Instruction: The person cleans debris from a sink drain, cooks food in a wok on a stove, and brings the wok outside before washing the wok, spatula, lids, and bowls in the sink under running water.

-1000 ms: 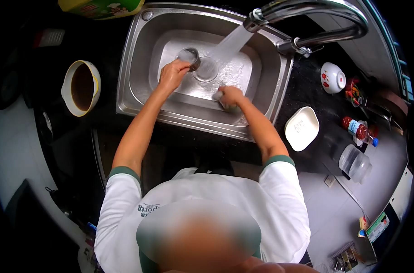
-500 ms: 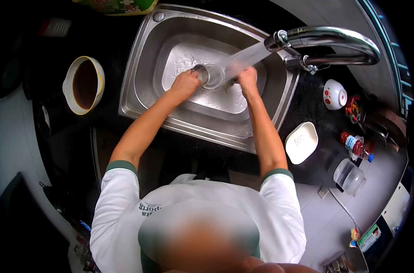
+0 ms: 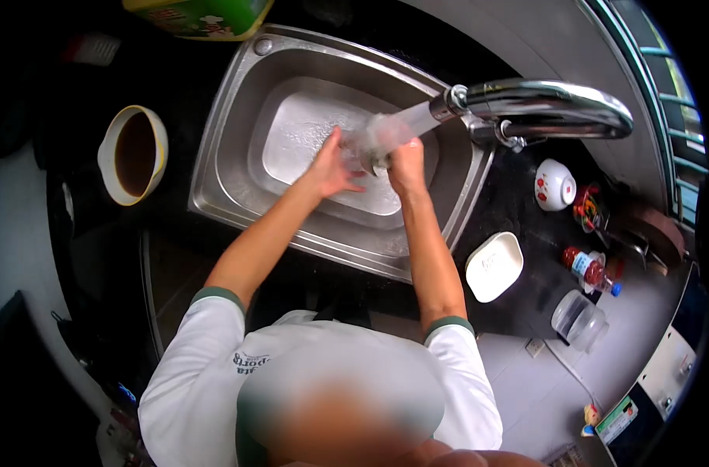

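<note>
My left hand (image 3: 328, 170) is over the steel sink (image 3: 222, 148), its fingers spread and thumb raised. Just right of it, a clear drinking glass (image 3: 357, 149) is blurred by splashing water; whether the left fingers touch it is unclear. My right hand (image 3: 406, 165) is closed beneath the stream, against the glass's right side. A small grey-green thing (image 3: 378, 161) shows at its fingers, too smeared to name. Water pours from the chrome faucet (image 3: 537, 109) onto the glass and right hand.
Left of the sink stands a white bowl (image 3: 105, 159) of brown liquid. On the right are a white dish (image 3: 494, 267), a flowered bowl (image 3: 555, 185), a red bottle (image 3: 591, 270) and a clear jar (image 3: 579, 321). A green-yellow container (image 3: 206, 17) stands behind.
My left hand has gone from gripping the glass to spread fingers. The glass has shifted toward the stream and the right hand. The whole view has shifted slightly.
</note>
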Tool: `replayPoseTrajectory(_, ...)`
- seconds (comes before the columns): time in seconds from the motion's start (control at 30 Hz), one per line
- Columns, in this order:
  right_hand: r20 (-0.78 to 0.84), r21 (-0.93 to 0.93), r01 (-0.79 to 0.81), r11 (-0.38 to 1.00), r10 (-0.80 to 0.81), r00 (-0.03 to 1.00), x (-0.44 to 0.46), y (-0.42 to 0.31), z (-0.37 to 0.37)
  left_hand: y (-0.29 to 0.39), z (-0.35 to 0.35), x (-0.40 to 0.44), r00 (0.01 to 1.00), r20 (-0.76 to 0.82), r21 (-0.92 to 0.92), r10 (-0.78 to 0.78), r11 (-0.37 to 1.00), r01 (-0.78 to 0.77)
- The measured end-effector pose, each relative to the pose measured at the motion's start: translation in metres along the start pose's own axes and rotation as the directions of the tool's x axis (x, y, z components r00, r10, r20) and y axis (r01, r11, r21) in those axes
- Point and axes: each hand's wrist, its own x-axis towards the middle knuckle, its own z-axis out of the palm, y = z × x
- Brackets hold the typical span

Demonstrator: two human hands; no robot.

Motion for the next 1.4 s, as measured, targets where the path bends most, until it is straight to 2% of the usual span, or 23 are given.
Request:
replayPoseTrajectory(0.07,0.045,-0.441,0.084,0.894,-0.072,0.996,-0.008,0.02,0.007,-0.011,0.002,0.019,0.948,0.318,-0.458,0.024,0.879,0.131)
replayPoseTrajectory(0.2,-0.036,-0.564,-0.092,0.82,0.087,0.996,-0.029,0.027,0.028,-0.037,-0.033,0.087,0.958,0.283,-0.373,0.05,0.926,0.062)
replayPoseTrajectory(0.27,-0.067,-0.704,0.097,0.703,-0.202,0.977,-0.014,0.032,0.023,-0.017,-0.002,0.038,0.986,0.167,-0.317,-0.03,0.945,0.082)
replayPoseTrajectory(0.3,0.387,-0.89,0.453,0.054,-0.436,0.812,0.003,0.048,0.0,-0.014,0.004,0.029,0.986,0.164,-0.252,0.015,0.967,0.028)
replayPoseTrajectory(0.33,0.071,-0.692,0.234,0.683,-0.258,0.964,0.004,0.035,0.015,-0.011,0.009,0.021,0.986,0.159,-0.187,0.057,0.982,-0.027)
replayPoseTrajectory(0.37,0.399,-0.783,0.528,0.328,-0.385,0.832,0.019,0.079,-0.013,0.002,0.016,0.003,0.985,0.154,-0.1,0.079,0.993,-0.064)
replayPoseTrajectory(0.4,0.427,-0.758,0.557,0.34,-0.386,0.817,0.008,0.056,0.016,0.012,0.023,-0.01,0.984,0.151,-0.01,0.097,0.995,-0.097)
replayPoseTrajectory(0.43,0.166,-0.438,0.33,0.836,-0.286,0.944,-0.006,0.029,0.038,0.002,0.02,0.01,0.895,0.186,0.034,0.406,0.907,-0.419)
replayPoseTrajectory(0.47,0.0,0.08,0.007,0.997,-0.007,1.0,-0.019,0.009,0.055,-0.002,0.015,0.026,0.892,0.165,0.028,0.421,0.902,-0.43)
replayPoseTrajectory(0.53,-0.013,0.015,-0.007,1.0,0.007,1.0,-0.016,0.023,0.043,-0.006,0.016,0.045,0.876,0.02,0.092,0.483,0.871,-0.482)
replayPoseTrajectory(0.57,-0.051,-0.049,-0.011,0.999,0.009,0.999,-0.01,0.03,0.034,0.005,0.018,0.007,0.931,0.233,-0.183,0.28,0.953,-0.241)
replayPoseTrajectory(0.67,-0.101,0.032,0.2,0.979,-0.196,0.975,0.007,0.037,0.009,0.005,-0.005,-0.014,0.761,0.647,0.041,-0.041,0.999,0.02)
replayPoseTrajectory(0.7,0.073,-0.413,0.393,0.822,-0.4,0.914,0.012,0.036,-0.002,0.005,-0.005,-0.005,0.761,0.648,0.038,-0.036,0.999,0.014)
replayPoseTrajectory(0.8,0.122,-0.454,0.094,0.886,-0.042,0.992,0.014,0.028,-0.017,0.003,-0.012,0.025,0.756,0.601,0.547,-0.261,0.824,-0.151)
replayPoseTrajectory(0.87,0.13,-0.425,0.121,0.897,-0.072,0.989,0.015,0.028,-0.013,-0.01,0.004,0.018,0.844,0.52,0.562,-0.13,0.796,-0.224)
replayPoseTrajectory(0.93,-0.043,-0.507,0.024,0.862,-0.053,0.998,0.019,0.035,-0.014,-0.019,0.019,0.018,0.853,0.47,0.85,0.226,0.146,-0.507)
replayPoseTrajectory(1.0,0.012,-0.566,0.043,0.824,-0.043,0.999,0.026,0.052,-0.028,-0.03,0.015,0.022,0.862,0.411,0.878,0.297,0.127,-0.462)
replayPoseTrajectory(1.07,-0.095,-0.921,-0.113,0.373,0.065,0.993,0.027,0.053,-0.025,-0.036,0.015,0.02,0.857,0.359,0.901,0.37,0.103,-0.421)
replayPoseTrajectory(1.1,-0.086,-0.922,-0.101,0.374,0.058,0.995,0.033,0.061,-0.04,-0.036,0.016,0.015,0.878,0.316,0.925,0.359,0.09,-0.37)
replayPoseTrajectory(1.17,0.297,-0.844,0.32,0.431,-0.122,0.947,0.039,0.084,-0.085,-0.032,0.009,0.012,0.913,0.282,0.947,0.294,0.068,-0.315)
replayPoseTrajectory(1.23,-0.013,-0.726,0.211,0.655,-0.319,0.948,-0.013,-0.024,-0.053,-0.022,-0.006,-0.004,0.89,0.323,0.874,0.322,0.261,-0.411)
replayPoseTrajectory(1.33,-0.206,-0.837,0.265,0.478,-0.725,0.657,-0.019,-0.093,-0.126,-0.041,-0.031,0.036,0.812,0.396,0.623,0.429,0.523,-0.581)
replayPoseTrajectory(1.4,-0.406,-0.764,0.107,0.636,-0.603,0.687,0.005,-0.12,-0.179,-0.03,-0.036,0.007,0.973,0.222,0.624,0.056,0.759,-0.186)
